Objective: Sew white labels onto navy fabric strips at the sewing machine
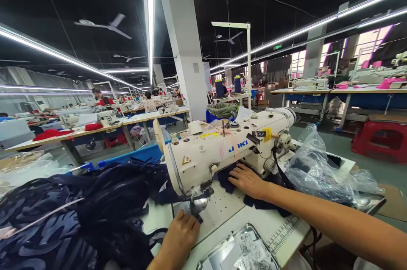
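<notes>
"What could go wrong where you are?"

"My left hand [182, 234] is close to the needle end of the sewing machine [193, 172]; if it crept in while the machine ran, a fingertip could get caught; the small dark piece [197, 217] just beyond my knuckles could also skew if I pulled unevenly."

"And the cloth?"

"The dark cloth [223, 180] could bunch under the machine arm, since my right hand [246, 180] presses on it in a tight space; the big dark fabric heap [63, 206] could drag too, its weight tugging at the part that reaches the needle end."

"Where does the cloth lie from your hands?"

"Under and just beside my right fingers, on the machine bed; more of it shows below my palm and wrist; my left hand is nearer the shiny metal plate [201, 205], with the heap to its left."

"How are the hands set?"

"The right one is laid out nearly flat, fingers long and slightly apart, pinching nothing that I can see; the left is curled, knuckles up, its fingertips hidden, so I cannot tell whether it pinches anything; the tray of labels [248, 249] sits nearer my body, touched by neither."
</notes>
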A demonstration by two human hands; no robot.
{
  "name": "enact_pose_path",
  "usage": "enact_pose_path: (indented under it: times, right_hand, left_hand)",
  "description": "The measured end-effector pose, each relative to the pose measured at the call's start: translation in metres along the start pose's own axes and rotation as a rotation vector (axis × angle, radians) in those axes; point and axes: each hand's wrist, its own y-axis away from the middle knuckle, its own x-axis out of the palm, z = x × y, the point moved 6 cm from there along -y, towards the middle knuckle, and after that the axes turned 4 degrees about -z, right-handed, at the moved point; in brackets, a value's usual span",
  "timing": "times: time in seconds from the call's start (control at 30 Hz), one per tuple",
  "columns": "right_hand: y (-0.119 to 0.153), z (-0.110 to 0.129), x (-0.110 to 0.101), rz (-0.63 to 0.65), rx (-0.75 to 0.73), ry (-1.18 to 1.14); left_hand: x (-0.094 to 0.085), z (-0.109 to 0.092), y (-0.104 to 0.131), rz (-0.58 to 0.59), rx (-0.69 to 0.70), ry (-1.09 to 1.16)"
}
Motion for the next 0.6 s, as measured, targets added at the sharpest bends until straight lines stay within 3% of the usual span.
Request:
enact_pose_path:
  times: [0.17,0.33,0.47,0.6]
  right_hand:
    - [0.007,0.008,-0.005,-0.047,-0.098,0.029]
    - [0.003,0.007,-0.004,-0.057,-0.081,-0.009]
    - [-0.002,-0.001,0.003,-0.024,0.01,-0.032]
    - [0.001,-0.005,0.008,0.017,-0.011,-0.059]
  left_hand:
    - [0.005,0.0,-0.002,0.017,0.023,-0.01]
    - [0.0,0.001,-0.001,-0.175,0.012,-0.004]
    - [0.005,0.002,0.001,-0.103,-0.011,0.018]
    - [0.006,0.003,0.004,-0.089,-0.027,0.033]
